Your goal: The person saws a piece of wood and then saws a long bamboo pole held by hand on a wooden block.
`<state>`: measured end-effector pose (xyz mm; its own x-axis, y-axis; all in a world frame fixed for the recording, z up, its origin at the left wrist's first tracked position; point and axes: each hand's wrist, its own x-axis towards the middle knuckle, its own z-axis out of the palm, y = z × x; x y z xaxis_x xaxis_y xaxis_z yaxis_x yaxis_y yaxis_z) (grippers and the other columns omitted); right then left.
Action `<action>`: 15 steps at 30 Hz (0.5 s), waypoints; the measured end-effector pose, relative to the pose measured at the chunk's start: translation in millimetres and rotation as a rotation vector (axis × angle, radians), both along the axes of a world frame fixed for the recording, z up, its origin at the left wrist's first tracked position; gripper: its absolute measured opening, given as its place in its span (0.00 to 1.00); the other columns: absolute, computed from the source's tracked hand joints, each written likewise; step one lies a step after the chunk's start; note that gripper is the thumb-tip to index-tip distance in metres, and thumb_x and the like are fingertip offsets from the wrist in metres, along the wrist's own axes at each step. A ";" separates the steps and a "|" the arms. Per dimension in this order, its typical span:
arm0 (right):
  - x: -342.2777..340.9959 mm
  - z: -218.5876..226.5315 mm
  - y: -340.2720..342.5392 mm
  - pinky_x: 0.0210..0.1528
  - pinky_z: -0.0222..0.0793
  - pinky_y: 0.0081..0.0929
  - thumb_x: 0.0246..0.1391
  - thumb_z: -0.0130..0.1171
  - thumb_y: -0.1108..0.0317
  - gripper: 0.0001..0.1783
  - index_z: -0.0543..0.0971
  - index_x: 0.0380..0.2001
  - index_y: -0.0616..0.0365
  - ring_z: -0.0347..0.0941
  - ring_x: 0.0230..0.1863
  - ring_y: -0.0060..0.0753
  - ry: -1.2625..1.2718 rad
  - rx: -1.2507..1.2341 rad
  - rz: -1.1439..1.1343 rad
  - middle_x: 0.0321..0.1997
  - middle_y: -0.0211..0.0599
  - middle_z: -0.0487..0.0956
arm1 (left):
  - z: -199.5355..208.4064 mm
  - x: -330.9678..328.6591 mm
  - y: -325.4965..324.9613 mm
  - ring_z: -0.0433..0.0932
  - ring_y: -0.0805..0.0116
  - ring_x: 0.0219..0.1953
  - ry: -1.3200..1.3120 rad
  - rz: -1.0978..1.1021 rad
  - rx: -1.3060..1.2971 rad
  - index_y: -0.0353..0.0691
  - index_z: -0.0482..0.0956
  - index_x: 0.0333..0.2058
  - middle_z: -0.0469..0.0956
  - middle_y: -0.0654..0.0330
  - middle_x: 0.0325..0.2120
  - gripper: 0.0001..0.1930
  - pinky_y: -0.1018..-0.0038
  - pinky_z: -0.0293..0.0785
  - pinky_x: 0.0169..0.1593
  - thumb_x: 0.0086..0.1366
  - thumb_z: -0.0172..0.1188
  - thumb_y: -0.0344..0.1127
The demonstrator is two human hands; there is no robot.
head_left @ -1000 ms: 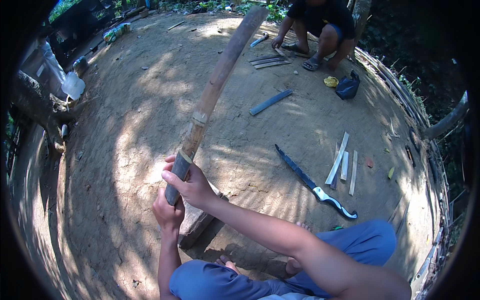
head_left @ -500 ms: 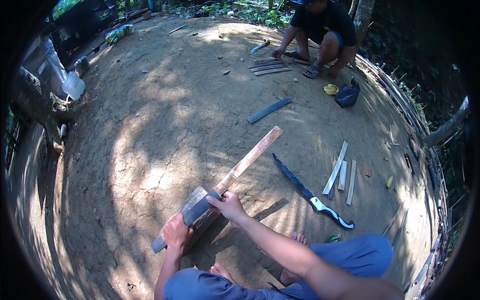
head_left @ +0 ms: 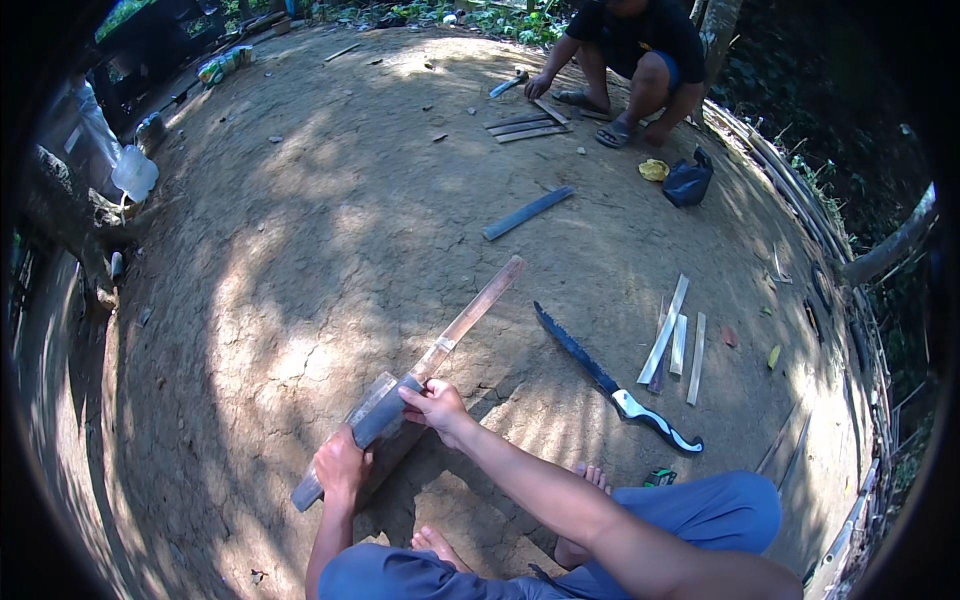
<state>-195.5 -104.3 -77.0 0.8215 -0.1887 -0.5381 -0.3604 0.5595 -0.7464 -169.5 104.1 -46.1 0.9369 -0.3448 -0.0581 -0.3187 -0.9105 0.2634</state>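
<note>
My left hand (head_left: 342,463) wraps round the lower part of a dark grey slat (head_left: 380,413). Higher up, my right hand (head_left: 436,410) pinches the same slat between thumb and fingers. Under and beside it lies a block of wood (head_left: 392,462), partly hidden by my hands. From the slat's upper end a long reddish-brown strip (head_left: 481,302) with a pale band across it points away from me; how the two join is hidden. To the right of my hands rests a pruning saw (head_left: 580,357) with a black toothed blade and a white-and-black handle.
Pale strips (head_left: 665,330) lie right of the saw. A small green-and-black tool (head_left: 660,478) sits by my knee. Farther off is another grey slat (head_left: 528,212). A crouching person (head_left: 640,60) handles slats (head_left: 525,128) near a hammer (head_left: 508,84) and a black bag (head_left: 688,178).
My hands keep their grip on the grey slat with little visible change. The other person's hand has shifted left, and a pale slat beneath it now lies at a different angle. The view has moved slightly.
</note>
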 end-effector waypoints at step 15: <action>8.9 -8.4 -21.1 0.37 0.77 0.21 0.58 0.71 0.59 0.15 0.79 0.40 0.57 0.79 0.35 0.21 0.083 -0.087 0.034 0.37 0.31 0.82 | 0.1 -1.5 -9.0 0.83 0.41 0.30 -0.034 0.037 -0.025 0.35 0.76 0.28 0.82 0.43 0.25 0.28 0.52 0.79 0.34 0.52 0.74 0.57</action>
<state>-186.6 -125.4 -85.5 0.7816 -0.2107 -0.5872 -0.4405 0.4801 -0.7586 -171.0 95.1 -46.0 0.9502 -0.3113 -0.0179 -0.2945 -0.9149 0.2760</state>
